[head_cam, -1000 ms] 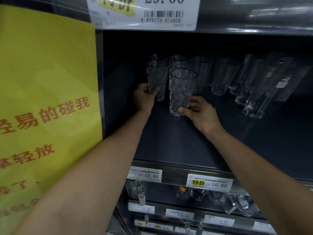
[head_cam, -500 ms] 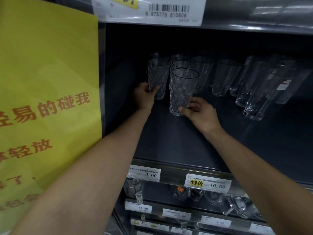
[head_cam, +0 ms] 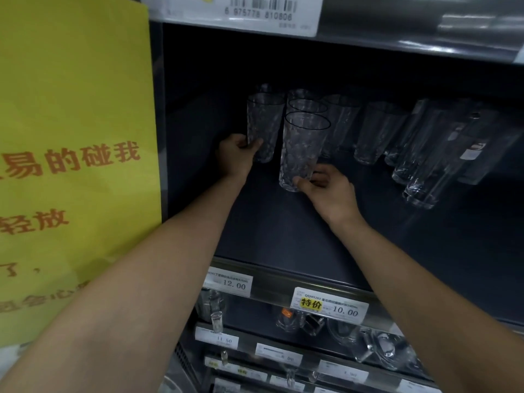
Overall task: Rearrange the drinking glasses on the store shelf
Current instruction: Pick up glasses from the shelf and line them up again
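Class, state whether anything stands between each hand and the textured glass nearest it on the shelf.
Nothing visible does. The left hand grips the base of the left glass, and the right hand grips the base of the front glass.

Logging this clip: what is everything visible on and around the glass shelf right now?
front textured glass: one, clear, front of the left cluster
left textured glass: one, clear, just left of it
other textured glasses: at least three, clear, behind and right of those
plain tall glasses: several, clear, shelf's right half; count unclear
shelf: one, dark grey, centre
yellow sign: one, yellow with orange-red characters, left
price labels: several, white, shelf edges
lower glassware: several, clear, shelves below; blurred
left hand: bare, grips the left textured glass low down
right hand: bare, grips the front textured glass near its base
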The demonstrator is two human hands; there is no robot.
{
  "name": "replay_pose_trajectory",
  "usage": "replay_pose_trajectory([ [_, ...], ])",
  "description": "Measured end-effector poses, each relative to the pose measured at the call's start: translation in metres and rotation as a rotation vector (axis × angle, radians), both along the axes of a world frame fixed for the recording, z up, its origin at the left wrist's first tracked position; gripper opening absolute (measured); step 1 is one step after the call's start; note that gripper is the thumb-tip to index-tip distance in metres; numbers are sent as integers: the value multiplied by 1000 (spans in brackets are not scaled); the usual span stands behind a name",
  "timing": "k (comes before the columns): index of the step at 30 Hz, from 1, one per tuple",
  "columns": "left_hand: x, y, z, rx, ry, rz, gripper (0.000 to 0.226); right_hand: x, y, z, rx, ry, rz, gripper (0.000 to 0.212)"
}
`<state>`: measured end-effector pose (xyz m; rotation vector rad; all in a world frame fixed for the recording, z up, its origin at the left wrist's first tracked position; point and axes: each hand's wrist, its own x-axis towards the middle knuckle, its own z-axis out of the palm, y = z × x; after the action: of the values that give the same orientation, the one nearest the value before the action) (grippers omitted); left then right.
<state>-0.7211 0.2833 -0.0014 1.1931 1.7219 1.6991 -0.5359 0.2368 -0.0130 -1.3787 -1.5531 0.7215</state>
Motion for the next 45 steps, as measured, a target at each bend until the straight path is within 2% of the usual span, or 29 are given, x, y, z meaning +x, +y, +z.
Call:
replay_pose_trajectory([
  [2, 0, -3, 1, -16, -14, 29, 44, 0, -1, 1, 2, -9, 1, 43],
  [4, 1, -8, 3, -39, -32, 55, 47, 0, 0, 1, 2, -21, 6, 44],
  [10, 9, -35, 10, -190, -36, 109, 25, 2, -4, 3, -13, -46, 39, 47],
  [14, 18, -63, 18, -275, -172, 64, 17, 9, -13, 10, -72, -55, 76, 52],
  [17, 28, -91, 24, -271, -257, -9, 18, 25, -27, 17, -194, 37, 132, 51],
  [20, 41, -119, 27, -220, -255, -100, 12, 53, -51, 23, -261, 92, 153, 40],
  [23, 61, -148, 28, -70, -201, -181, 19, 87, -87, 32, -217, 63, 114, 20],
  [27, 95, -191, 30, 23, -181, -407, 19, 135, -159, 48, -102, 91, -39, 16],
  [34, 153, -255, 16, 8, -162, -837, 14, 178, -322, 30, -58, 179, -438, 21],
  [39, 203, -300, -4, -75, -157, -1126, 12, 192, -430, 7, -33, 196, -758, 30],
  [45, 257, -354, -26, -204, -71, -1411, 13, 210, -534, -20, -22, 277, -1085, 18],
])
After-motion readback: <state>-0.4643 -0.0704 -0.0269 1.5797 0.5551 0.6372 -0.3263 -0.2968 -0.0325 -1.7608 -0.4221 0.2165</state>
